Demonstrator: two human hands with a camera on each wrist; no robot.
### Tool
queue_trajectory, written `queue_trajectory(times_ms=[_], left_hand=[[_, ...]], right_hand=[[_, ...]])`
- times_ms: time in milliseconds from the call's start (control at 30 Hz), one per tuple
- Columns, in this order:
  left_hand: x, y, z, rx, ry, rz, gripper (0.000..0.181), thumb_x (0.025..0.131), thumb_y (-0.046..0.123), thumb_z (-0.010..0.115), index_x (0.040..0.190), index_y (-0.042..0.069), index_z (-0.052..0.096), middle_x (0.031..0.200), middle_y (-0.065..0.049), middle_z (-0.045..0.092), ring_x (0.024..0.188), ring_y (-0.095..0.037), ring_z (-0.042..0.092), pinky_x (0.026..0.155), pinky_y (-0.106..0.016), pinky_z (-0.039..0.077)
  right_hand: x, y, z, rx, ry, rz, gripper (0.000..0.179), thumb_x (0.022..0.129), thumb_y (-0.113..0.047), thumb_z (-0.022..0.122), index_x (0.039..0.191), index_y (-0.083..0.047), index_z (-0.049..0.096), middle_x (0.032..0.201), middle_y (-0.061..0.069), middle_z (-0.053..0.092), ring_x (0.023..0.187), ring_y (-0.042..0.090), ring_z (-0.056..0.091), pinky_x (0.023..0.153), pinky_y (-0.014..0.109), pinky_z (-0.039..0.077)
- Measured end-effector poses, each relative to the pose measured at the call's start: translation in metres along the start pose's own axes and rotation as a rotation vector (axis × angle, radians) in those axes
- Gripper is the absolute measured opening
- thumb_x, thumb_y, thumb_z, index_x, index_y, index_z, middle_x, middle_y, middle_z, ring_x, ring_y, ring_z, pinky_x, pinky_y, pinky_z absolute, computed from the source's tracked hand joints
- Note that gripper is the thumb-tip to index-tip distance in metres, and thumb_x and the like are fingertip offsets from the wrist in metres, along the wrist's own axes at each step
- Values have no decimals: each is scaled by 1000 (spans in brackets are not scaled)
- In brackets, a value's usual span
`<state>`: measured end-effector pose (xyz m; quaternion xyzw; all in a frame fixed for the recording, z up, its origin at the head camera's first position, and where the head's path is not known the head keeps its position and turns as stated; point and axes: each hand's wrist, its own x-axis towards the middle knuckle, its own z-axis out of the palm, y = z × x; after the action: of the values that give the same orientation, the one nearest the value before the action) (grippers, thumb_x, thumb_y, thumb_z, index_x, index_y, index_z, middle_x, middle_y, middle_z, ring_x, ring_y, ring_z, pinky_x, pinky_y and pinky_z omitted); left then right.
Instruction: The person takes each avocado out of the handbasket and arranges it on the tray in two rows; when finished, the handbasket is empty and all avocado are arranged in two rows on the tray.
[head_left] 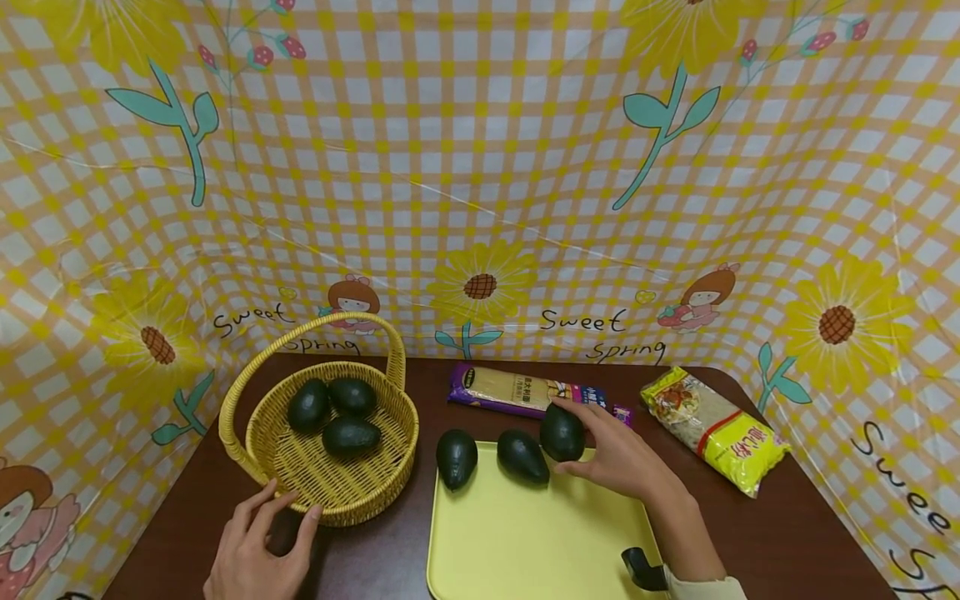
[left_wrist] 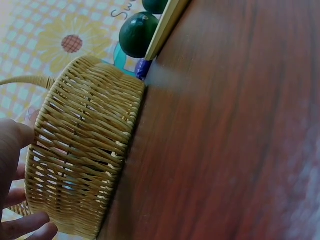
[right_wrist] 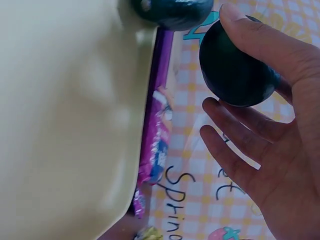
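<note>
My right hand (head_left: 626, 454) pinches a dark green avocado (head_left: 562, 432) between thumb and fingers, above the far edge of a pale yellow tray (head_left: 540, 542). In the right wrist view the held avocado (right_wrist: 237, 65) is raised off the tray, thumb across its side. Two more avocados lie along the tray's far edge, a left avocado (head_left: 457, 459) and a middle avocado (head_left: 522, 456). My left hand (head_left: 258, 542) grips the near rim of a woven basket (head_left: 405, 450), its thumb (left_wrist: 20, 134) at the rim in the left wrist view. Three avocados (head_left: 351, 437) lie inside the basket.
Behind the tray lies a purple noodle packet (head_left: 510, 392). At the right rests a yellow and clear food bag (head_left: 716, 429). The basket's tall handle (head_left: 240, 383) arches over it. A checked cloth (head_left: 480, 167) hangs close behind and at both sides of the brown table (head_left: 375, 558).
</note>
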<state>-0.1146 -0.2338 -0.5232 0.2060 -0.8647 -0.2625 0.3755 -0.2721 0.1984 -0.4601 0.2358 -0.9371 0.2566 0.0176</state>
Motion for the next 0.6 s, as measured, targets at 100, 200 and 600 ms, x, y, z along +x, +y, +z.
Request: queue_trajectory(times_ms=[100, 200, 600], left_hand=[[0, 0, 0, -2, 1, -2, 35, 80, 33, 97, 108, 16, 85, 129, -5, 73, 86, -28, 65, 58, -37, 46], [0, -1, 1, -1, 3, 0, 34, 80, 33, 97, 108, 16, 85, 129, -5, 74, 86, -27, 65, 59, -37, 47], [0, 1, -1, 0, -10, -11, 34, 81, 33, 96, 109, 15, 85, 130, -7, 73, 87, -30, 65, 58, -41, 47]], right_hand=[[-2, 5, 2, -1, -12, 10, 96, 82, -32, 98, 162, -18, 49, 142, 22, 61, 110, 32, 69, 82, 51, 61], [-5, 10, 4, 5, -23, 21, 96, 82, -33, 98, 162, -17, 49, 144, 24, 60, 114, 37, 69, 84, 56, 62], [-13, 25, 13, 4, -57, 39, 100, 78, -36, 100, 162, -18, 49, 145, 25, 60, 124, 46, 65, 93, 65, 59]])
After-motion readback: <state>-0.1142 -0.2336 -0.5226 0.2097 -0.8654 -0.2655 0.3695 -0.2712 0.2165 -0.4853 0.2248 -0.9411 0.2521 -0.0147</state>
